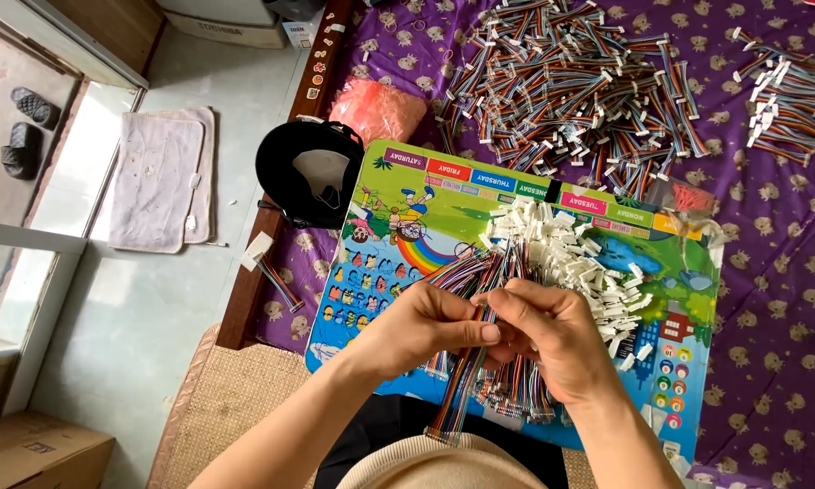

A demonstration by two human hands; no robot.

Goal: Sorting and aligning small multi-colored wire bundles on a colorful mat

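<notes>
My left hand and my right hand meet over a colourful picture board. Both pinch a bundle of rainbow ribbon cables that hangs down toward my lap. Just beyond my fingers lies a heap of small white plastic connectors. More loose cable ends fan out on the board by my fingertips.
A large pile of finished rainbow cables covers the purple patterned sheet, with a smaller pile at far right. A black cap and pink netting sit at the bed's edge. Floor, mat and sandals lie left.
</notes>
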